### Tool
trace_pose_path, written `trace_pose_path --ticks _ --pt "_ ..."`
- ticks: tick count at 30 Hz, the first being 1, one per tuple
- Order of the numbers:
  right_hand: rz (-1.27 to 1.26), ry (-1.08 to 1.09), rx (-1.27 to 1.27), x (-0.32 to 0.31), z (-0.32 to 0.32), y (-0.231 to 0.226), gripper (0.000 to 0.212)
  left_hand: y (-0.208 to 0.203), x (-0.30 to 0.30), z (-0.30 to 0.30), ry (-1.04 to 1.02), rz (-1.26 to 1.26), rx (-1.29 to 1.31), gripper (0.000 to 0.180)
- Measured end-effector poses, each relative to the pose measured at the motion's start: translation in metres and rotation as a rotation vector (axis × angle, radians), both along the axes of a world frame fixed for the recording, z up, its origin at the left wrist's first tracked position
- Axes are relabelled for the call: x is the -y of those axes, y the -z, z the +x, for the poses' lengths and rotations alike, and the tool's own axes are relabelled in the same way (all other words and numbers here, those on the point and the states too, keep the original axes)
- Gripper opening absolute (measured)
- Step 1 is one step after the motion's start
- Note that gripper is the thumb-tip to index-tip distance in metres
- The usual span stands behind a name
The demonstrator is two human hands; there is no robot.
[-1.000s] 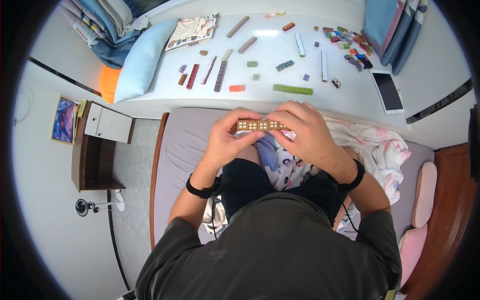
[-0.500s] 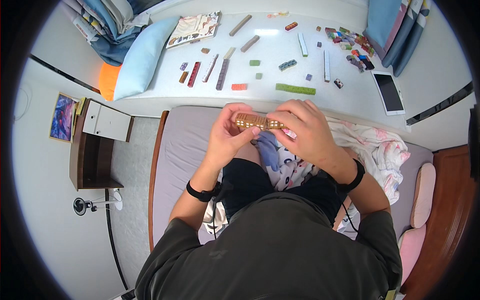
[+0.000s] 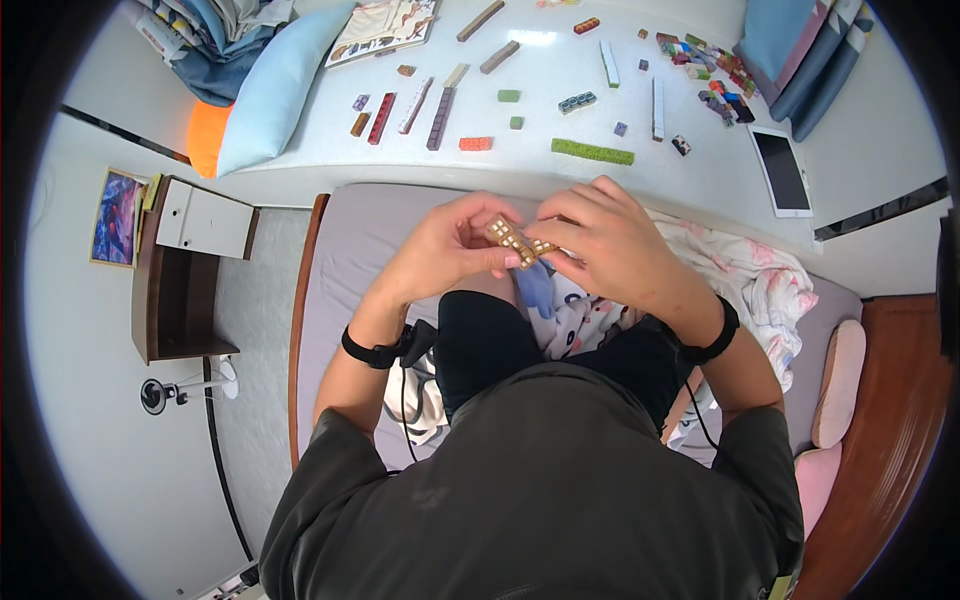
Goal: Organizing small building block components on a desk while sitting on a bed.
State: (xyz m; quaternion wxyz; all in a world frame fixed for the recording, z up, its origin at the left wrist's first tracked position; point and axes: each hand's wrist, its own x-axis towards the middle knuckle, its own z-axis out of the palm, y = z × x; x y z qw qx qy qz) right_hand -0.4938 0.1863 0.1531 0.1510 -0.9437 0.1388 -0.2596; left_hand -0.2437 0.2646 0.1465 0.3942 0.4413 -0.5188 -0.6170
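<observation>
My left hand (image 3: 445, 248) pinches a short brown block strip (image 3: 508, 238) with rows of whitish squares between thumb and fingers. My right hand (image 3: 608, 240) grips a second brown piece (image 3: 542, 246) of the same look, mostly covered by its fingers. The two pieces meet at an angle above my lap; whether they are joined I cannot tell. Beyond my hands, on the white ledge (image 3: 380, 160), lie an orange block (image 3: 475, 144), a long green strip (image 3: 592, 151), a dark purple strip (image 3: 440, 118) and a red strip (image 3: 381, 118).
A heap of mixed small blocks (image 3: 715, 70) and a white tablet (image 3: 781, 170) sit at the ledge's right. A blue pillow (image 3: 285, 95) and a book (image 3: 385, 32) are at its left. Patterned bedding (image 3: 735, 255) lies on the bed beside me.
The brown pieces, earlier in one straight line, now slant against each other, the left one tilted down toward the right. My left forearm has swung outward; the view has shifted slightly.
</observation>
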Motion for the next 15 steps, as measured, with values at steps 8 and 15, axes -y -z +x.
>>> trace_pose_path --ticks 8,15 --pt "0.040 -0.002 -0.003 0.000 0.001 0.006 0.021 0.009 0.002 -0.002 -0.065 -0.010 -0.035 0.047" --pt "0.074 0.061 0.045 0.000 0.002 0.008 0.022 0.013 0.002 -0.007 -0.172 -0.053 -0.041 0.045"
